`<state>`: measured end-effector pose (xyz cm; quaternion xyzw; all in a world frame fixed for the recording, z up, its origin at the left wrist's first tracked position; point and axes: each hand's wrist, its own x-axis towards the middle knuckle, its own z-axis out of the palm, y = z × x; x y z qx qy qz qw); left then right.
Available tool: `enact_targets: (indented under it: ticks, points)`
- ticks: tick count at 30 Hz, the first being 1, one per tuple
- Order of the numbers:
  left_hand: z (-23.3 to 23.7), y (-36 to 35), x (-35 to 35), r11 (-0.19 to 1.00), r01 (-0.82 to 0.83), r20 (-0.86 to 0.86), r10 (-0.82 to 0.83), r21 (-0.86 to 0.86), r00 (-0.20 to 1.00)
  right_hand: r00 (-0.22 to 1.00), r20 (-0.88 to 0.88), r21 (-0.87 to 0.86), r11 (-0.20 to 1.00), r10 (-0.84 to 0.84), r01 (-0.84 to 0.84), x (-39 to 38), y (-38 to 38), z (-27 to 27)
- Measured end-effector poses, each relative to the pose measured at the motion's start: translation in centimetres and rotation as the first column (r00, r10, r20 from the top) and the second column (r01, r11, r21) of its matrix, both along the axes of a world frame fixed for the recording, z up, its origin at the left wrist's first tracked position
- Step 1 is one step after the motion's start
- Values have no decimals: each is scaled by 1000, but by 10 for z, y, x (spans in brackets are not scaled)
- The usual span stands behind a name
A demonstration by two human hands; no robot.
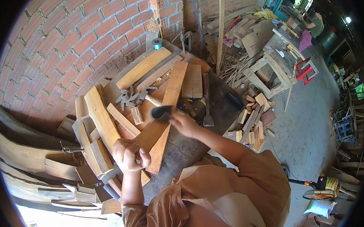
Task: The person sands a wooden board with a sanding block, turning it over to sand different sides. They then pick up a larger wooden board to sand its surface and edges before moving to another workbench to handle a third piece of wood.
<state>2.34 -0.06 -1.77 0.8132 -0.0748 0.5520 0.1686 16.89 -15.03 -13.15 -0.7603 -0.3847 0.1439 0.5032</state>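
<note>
My left hand (pixel 131 155) is closed round the near end of a short flat piece of wood (pixel 151 135), which is tilted above the bench. My right hand (pixel 182 123) grips a short tool with a dark rounded head (pixel 161 112). The head is blurred and lies against or just above the far end of the wood; its exact kind cannot be made out. Beneath both hands a long plank (pixel 175 87) runs across the dark bench top (pixel 180 144). A wide-bladed chisel (pixel 207 102) with a wooden handle lies to the right.
Boards, including a pale one (pixel 143 67), metal clamp parts (pixel 130 97) and a thread spool (pixel 157 43) crowd the bench. Brick wall (pixel 71 35) stands behind. Offcuts (pixel 257 116) pile on the floor, right. Farther back are a red stool (pixel 305 71) and another person (pixel 315 26).
</note>
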Motion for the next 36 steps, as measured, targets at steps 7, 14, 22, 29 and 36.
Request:
enact_targets:
  ticks: [7, 14, 22, 29, 36]
  points:
    - [4, 2, 3, 999, -35, -28, 35, -4, 999, 991, 25, 170, 976, 134, -136, -13, 18, 26]
    - [-1, 4, -3, 1000, -18, -35, 18, -19, 999, 998, 67, 55, 998, -18, 14, 7, 6, -16]
    - [6, 2, 7, 999, -41, -7, 41, -20, 999, 971, -55, 202, 955, 234, -219, -26, 9, 60]
    - [4, 4, 7, 1000, 2, 26, -1, -5, 1000, 994, -8, -62, 992, -106, 105, 16, 0, -18]
    - [2, 1, 6, 1000, -4, 50, 6, -23, 999, 918, -24, 209, 900, 397, -383, -39, 5, 77]
